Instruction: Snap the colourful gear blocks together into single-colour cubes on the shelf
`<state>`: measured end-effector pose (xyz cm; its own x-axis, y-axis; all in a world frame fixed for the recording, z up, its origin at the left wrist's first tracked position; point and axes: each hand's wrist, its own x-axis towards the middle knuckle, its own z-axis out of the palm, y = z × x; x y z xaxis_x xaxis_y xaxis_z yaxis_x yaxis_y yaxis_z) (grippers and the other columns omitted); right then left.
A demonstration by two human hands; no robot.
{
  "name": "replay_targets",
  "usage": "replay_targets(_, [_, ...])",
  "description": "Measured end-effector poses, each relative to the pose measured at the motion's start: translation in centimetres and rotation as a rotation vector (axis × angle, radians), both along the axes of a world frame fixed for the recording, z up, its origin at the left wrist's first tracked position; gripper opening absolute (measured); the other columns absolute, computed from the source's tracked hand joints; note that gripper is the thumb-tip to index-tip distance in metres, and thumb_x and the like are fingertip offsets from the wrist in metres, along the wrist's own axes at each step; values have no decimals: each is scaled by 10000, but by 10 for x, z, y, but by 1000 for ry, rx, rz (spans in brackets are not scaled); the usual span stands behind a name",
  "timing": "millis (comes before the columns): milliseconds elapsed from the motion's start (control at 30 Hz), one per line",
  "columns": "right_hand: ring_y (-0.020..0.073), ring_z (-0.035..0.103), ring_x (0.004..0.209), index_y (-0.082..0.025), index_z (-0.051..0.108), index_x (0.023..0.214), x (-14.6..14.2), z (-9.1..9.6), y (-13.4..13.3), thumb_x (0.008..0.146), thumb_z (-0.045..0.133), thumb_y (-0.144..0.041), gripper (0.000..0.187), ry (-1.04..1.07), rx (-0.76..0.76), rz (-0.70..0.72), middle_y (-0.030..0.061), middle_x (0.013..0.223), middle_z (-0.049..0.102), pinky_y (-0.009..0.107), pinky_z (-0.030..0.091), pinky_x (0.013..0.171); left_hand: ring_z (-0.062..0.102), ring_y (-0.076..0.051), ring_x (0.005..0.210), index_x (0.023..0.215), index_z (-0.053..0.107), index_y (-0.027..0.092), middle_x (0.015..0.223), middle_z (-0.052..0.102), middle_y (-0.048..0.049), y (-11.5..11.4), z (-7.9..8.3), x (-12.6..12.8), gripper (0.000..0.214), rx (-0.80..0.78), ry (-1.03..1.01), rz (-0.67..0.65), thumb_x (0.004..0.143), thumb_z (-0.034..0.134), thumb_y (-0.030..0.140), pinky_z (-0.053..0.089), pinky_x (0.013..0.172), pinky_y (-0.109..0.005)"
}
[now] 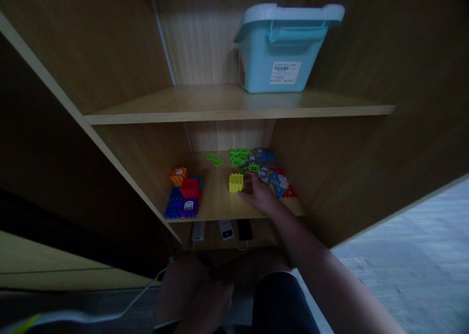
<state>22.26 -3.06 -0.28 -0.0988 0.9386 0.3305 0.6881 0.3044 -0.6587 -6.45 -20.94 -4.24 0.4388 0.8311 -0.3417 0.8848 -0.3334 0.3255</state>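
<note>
A yellow cube of interlocking plastic pieces [236, 183] stands on the lower shelf board. My right hand [258, 193] is at its right side, fingers and thumb apart. The thumb tip is by the cube's lower front corner; whether it touches, I cannot tell. Just behind the fingers lie green lattice pieces [252, 168]. Down in the dark over my legs is my left hand [216, 297], its fingers too dim to make out. Built blocks are grouped at the shelf's left: an orange cube [179, 177], a red one [190, 189], a blue one [173, 208] and a purple one [189, 207].
Flat grey, blue and red pieces [279, 182] spread along the shelf's right side. More green pieces [214, 159] lie at the back. Overhead, an upper shelf [205, 102] carries a light-blue bin [280, 51]. Below are a white device [226, 229] and a black one [245, 229] with cables.
</note>
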Motion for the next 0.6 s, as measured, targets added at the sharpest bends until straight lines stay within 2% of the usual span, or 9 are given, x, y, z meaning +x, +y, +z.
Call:
replay_targets(100, [289, 744, 1212, -229, 382, 1591, -2, -1, 2, 894, 855, -294, 845, 0, -3, 4, 122, 1296, 760, 478, 562, 1083, 729, -342, 815, 821, 791, 325, 867, 766, -99, -1, 3, 2, 294, -11, -3, -8, 943, 593, 504, 512, 803, -498])
replay_targets(267, [285, 755, 1174, -242, 401, 1571, -8, -3, 8, 887, 855, -298, 823, -12, 20, 0, 101, 1254, 768, 457, 576, 1046, 745, -380, 980, 829, 780, 312, 954, 770, -110, 0, 6, -4, 284, -14, 12, -5, 973, 623, 500, 527, 870, -525])
replay_targets(367, [287, 753, 1148, -234, 424, 1554, -16, -3, 10, 872, 870, -305, 818, -26, 41, -8, 98, 1215, 776, 454, 577, 1034, 729, -314, 1092, 1051, 773, 279, 1132, 760, -95, 0, 4, -5, 220, -41, 17, -22, 1008, 692, 478, 583, 936, -480])
replay_targets(467, [293, 747, 1129, -218, 438, 1543, -26, -1, 13, 866, 877, -315, 813, -38, 58, -13, 99, 1179, 782, 457, 575, 1028, 699, -264, 1188, 1311, 694, 231, 1345, 700, -106, -5, -1, 1, 335, -81, 10, -69, 1037, 722, 422, 624, 994, -453])
replay_targets(600, [289, 760, 1096, -235, 445, 1544, -40, 1, 16, 862, 879, -316, 812, -46, 59, -7, 92, 1179, 786, 453, 577, 1009, 696, -270, 1212, 1372, 668, 213, 1402, 673, -119, -15, -9, 14, 380, -125, -1, -130, 1045, 715, 399, 634, 1007, -471])
